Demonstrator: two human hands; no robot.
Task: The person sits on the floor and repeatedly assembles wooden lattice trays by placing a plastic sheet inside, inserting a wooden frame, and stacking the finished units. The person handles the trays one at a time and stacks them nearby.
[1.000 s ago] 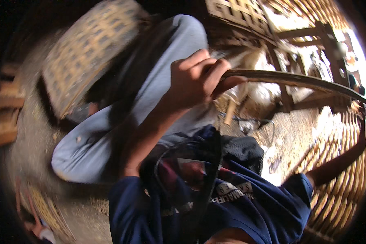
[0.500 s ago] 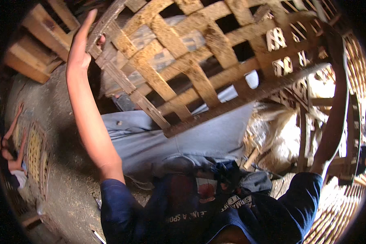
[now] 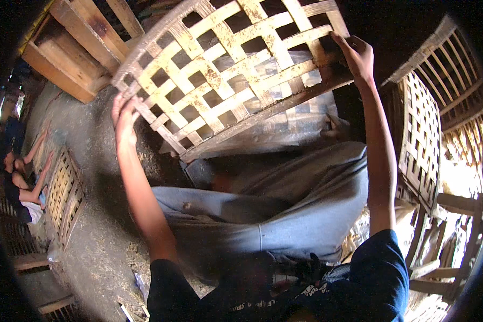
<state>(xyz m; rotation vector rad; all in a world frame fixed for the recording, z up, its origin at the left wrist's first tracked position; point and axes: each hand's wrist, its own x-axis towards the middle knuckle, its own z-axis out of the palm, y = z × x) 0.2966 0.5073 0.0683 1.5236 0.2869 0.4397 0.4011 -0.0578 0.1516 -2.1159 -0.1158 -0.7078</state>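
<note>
A woven panel of split bamboo strips [image 3: 261, 60] with a wooden frame is held up in front of me, tilted, its left end nearer. My left hand [image 3: 124, 117] is closed around the frame at its lower left edge. My right hand [image 3: 358, 60] grips the panel's right edge, fingers bent over the rim. Below the panel lies a sheet of clear plastic [image 3: 290, 121], partly hidden by the strips. My legs in grey trousers [image 3: 268, 220] are bent under it.
Wooden crate-like boards [image 3: 72, 51] stand at the upper left. On the far left another person [image 3: 24, 182] sits by a similar woven panel [image 3: 64, 198]. More woven panels [image 3: 421, 134] lean at the right, beside a wooden frame [image 3: 461, 206]. Bare ground [image 3: 99, 214] lies to my left.
The panel has swung away from the right and shifted left, its weave now catching more light. My right hand has come inward with it, while my left hand's fingers have closed on the frame.
</note>
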